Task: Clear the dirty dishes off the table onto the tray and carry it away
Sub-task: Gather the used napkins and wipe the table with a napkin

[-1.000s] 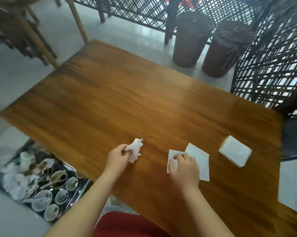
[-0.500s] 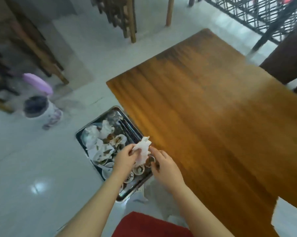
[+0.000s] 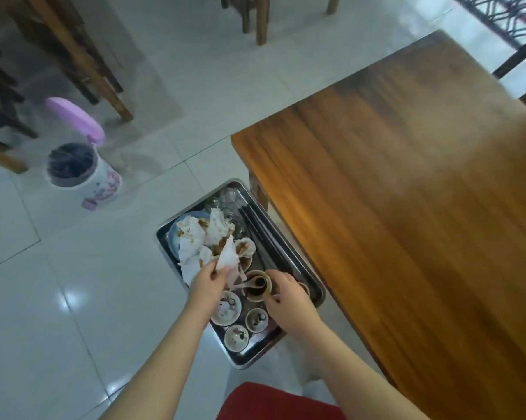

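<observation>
Pinching a crumpled napkin [image 3: 227,257], left hand [image 3: 208,283] over the heaped metal tray [image 3: 249,360], right hand [image 3: 289,297] curled against the dark sauce cup [image 3: 257,283], grip unclear, tray on floor tiles [image 3: 74,298] beside the wooden table [image 3: 407,207].

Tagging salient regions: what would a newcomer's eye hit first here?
The metal tray, packed with dirty bowls and crumpled napkins, sits low beside the corner of the wooden table. Above it the left hand pinches a white napkin and the right hand is at a bowl of dark sauce. A pink-lidded bin stands far left.
</observation>
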A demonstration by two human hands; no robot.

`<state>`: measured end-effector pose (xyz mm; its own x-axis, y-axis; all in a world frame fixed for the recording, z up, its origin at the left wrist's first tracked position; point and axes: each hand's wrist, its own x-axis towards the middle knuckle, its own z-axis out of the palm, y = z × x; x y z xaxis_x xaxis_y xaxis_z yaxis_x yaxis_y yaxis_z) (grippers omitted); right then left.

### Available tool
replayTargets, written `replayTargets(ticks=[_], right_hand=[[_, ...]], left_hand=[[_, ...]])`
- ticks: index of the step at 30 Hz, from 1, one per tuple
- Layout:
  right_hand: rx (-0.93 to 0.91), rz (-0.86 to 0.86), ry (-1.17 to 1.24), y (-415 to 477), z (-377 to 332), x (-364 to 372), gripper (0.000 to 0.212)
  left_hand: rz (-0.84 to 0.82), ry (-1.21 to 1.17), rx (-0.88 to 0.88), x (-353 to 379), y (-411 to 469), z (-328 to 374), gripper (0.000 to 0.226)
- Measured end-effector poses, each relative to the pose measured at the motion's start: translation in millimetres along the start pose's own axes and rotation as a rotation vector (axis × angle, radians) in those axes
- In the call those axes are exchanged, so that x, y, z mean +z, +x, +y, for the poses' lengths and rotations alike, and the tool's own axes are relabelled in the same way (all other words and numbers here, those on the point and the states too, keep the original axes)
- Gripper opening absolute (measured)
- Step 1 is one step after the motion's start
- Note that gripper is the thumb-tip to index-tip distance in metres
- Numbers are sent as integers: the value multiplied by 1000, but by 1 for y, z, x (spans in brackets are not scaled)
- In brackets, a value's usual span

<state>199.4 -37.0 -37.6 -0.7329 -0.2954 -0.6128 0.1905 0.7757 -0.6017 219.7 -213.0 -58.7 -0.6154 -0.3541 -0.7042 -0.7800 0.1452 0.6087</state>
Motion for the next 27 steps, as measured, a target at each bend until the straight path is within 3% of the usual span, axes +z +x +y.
replayTargets(ticks=[6, 9, 13, 18, 22, 27], right_hand=[[-28, 60, 20, -16, 13, -14, 42], [-65, 182, 99, -35, 19, -34, 37], [-122, 478, 212, -70, 46, -77, 31], [-39, 947, 134, -131, 135, -138, 27], [327, 1167, 123, -202, 240, -162, 28], [736, 1041, 121, -276, 343, -162, 43]], left_hand=[[148, 49, -32, 7, -5, 12, 40], [190, 58, 130, 28, -29, 39, 28], [218, 67, 477, 88, -75, 79, 23], [-53, 219, 816, 205, -144, 121, 20], [-395, 440, 1011, 313, -202, 113, 25], [-628, 735, 1085, 419, -263, 87, 37]])
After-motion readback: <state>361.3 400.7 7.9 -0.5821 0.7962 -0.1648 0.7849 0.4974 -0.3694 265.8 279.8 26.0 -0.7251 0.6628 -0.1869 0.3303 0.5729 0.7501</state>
